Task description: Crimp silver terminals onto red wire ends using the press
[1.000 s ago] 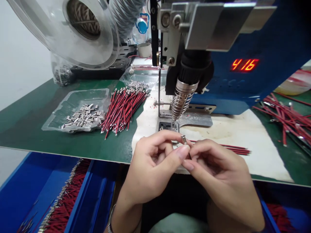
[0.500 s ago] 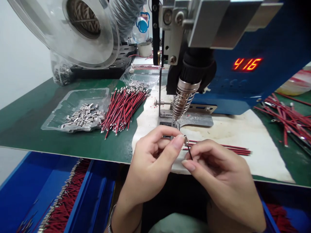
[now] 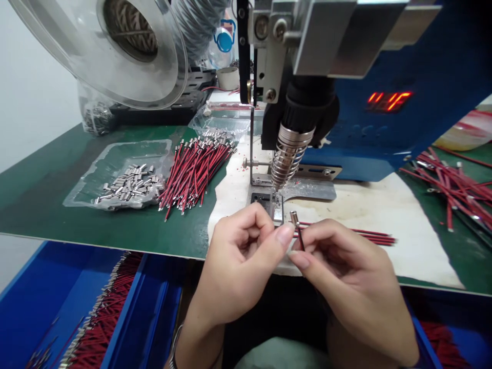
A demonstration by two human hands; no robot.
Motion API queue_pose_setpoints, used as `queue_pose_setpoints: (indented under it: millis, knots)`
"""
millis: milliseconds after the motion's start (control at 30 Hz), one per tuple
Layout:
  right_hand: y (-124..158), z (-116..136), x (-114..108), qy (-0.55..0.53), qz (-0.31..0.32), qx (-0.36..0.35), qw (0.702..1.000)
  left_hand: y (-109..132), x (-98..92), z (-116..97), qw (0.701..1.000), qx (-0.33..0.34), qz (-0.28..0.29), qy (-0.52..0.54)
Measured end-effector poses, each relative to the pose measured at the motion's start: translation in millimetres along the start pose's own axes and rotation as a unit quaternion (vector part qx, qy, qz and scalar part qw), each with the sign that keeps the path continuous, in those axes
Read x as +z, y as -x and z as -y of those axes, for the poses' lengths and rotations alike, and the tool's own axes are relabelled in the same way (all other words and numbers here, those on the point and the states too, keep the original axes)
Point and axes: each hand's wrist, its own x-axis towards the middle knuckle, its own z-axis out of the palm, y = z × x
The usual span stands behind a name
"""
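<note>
My right hand (image 3: 346, 271) pinches a thin dark wire between thumb and forefinger. A small silver metal cap (image 3: 294, 217) sits at the wire's upper end, pointing up and slightly left. Beside it is my left hand (image 3: 244, 261), fingers curled and thumb tip close to the wire just under the cap. Whether that thumb touches the wire, or what lies inside the curled fingers, I cannot tell. Several red and black wires (image 3: 372, 237) lie on the white sheet behind my right hand. Above both hands points the spring-wrapped tip (image 3: 290, 154) of a soldering head.
A blue machine (image 3: 369, 138) with a red display stands behind. On the left are a clear tray (image 3: 80, 189) of metal caps and a pile of capped red-black wires (image 3: 196, 174). More wires (image 3: 457, 189) lie at right. Blue bins (image 3: 157, 302) hang below the table edge.
My left forefinger has drawn back from the metal cap, which now shows more fully and stands more upright. My right hand keeps its pinch on the wire. The view has shifted slightly.
</note>
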Motion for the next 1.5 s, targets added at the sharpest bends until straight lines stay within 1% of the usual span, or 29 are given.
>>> queue_pose_setpoints:
  millis: [167, 267, 300, 367, 433, 467, 500, 567, 633, 667, 733, 800, 867, 933, 967, 1000, 1033, 1067, 1100, 1133, 1167, 1267, 1333, 1367, 1433, 1500]
  knots:
    - [0, 0, 0, 0.003, 0.005, 0.01, 1.0, -3, -0.2, 0, 1.0, -0.009, 0.0, -0.005]
    - [-1, 1, 0, 0.002, 0.005, 0.015, 1.0, -2, -0.4, 3, 1.0, 0.006, -0.003, 0.004]
    - [-1, 1, 0, 0.001, -0.001, 0.016, 1.0, 1, 0.0, 4, 1.0, 0.019, -0.014, 0.007]
    - [-2, 0, 0, -0.007, -0.019, 0.011, 1.0, 11, 1.9, 5, 0.997, 0.046, -0.06, -0.016]
    - [-3, 0, -1, -0.026, -0.036, -0.001, 0.999, 24, 5.0, 6, 0.984, 0.071, -0.123, -0.107]
    - [-4, 1, -1, -0.036, -0.039, -0.009, 0.999, 32, 6.8, 6, 0.971, 0.092, -0.142, -0.168]
    - [-5, 1, -1, -0.046, -0.04, -0.018, 0.998, 38, 8.7, 6, 0.956, 0.117, -0.142, -0.229]
    - [-6, 2, -1, -0.061, -0.035, -0.023, 0.997, 46, 12.6, 8, 0.93, 0.158, -0.091, -0.318]
    - [-6, 3, 0, -0.066, -0.033, -0.005, 0.997, 49, 16.7, 11, 0.907, 0.18, -0.044, -0.377]
    - [-7, 4, 0, -0.069, -0.034, 0.008, 0.997, 48, 18.6, 13, 0.897, 0.191, -0.038, -0.396]
    - [-6, 5, 0, -0.076, -0.033, 0.028, 0.996, 46, 21.7, 16, 0.882, 0.214, -0.05, -0.417]
    - [-6, 5, -1, -0.09, -0.023, 0.029, 0.995, 45, 21.4, 17, 0.875, 0.233, -0.069, -0.418]
    - [-5, 4, -2, -0.098, -0.002, 0.029, 0.995, 46, 14.9, 13, 0.876, 0.225, -0.078, -0.419]
    - [-3, 2, -2, -0.097, 0.018, 0.033, 0.995, 47, 0.7, 4, 0.873, 0.187, -0.105, -0.439]
    - [-2, 1, -2, -0.095, 0.026, 0.034, 0.995, 46, -8.9, -2, 0.863, 0.168, -0.134, -0.458]
    - [-1, 0, -2, -0.092, 0.031, 0.034, 0.995, 43, -19.6, -9, 0.844, 0.154, -0.167, -0.487]
    - [-1, -1, -2, -0.088, 0.035, 0.032, 0.995, 38, -30.8, -17, 0.819, 0.143, -0.192, -0.522]
    - [-1, -2, -2, -0.085, 0.039, 0.029, 0.995, 32, -41.8, -25, 0.786, 0.144, -0.238, -0.552]
    - [-1, -3, -1, -0.082, 0.043, 0.027, 0.995, 24, -51.9, -33, 0.753, 0.124, -0.268, -0.588]
    - [-1, -3, -1, -0.081, 0.046, 0.027, 0.995, 15, -60.5, -41, 0.724, 0.097, -0.278, -0.624]
    - [-1, -4, 0, -0.08, 0.048, 0.026, 0.995, 5, -67.3, -49, 0.697, 0.051, -0.275, -0.661]
    - [0, -4, -1, -0.084, 0.051, 0.03, 0.995, -22, -77.4, -65, 0.621, -0.061, -0.241, -0.743]
    - [0, -5, -1, -0.084, 0.054, 0.031, 0.995, -33, -79.0, -70, 0.591, -0.098, -0.222, -0.77]
    - [1, -5, -2, -0.082, 0.055, 0.032, 0.995, -38, -79.6, -70, 0.581, -0.106, -0.212, -0.778]
    - [0, -4, -2, -0.078, 0.056, 0.031, 0.995, -44, -81.7, -68, 0.572, -0.117, -0.199, -0.787]
    - [0, -4, -2, -0.076, 0.057, 0.028, 0.995, -49, -85.0, -64, 0.574, -0.134, -0.194, -0.784]
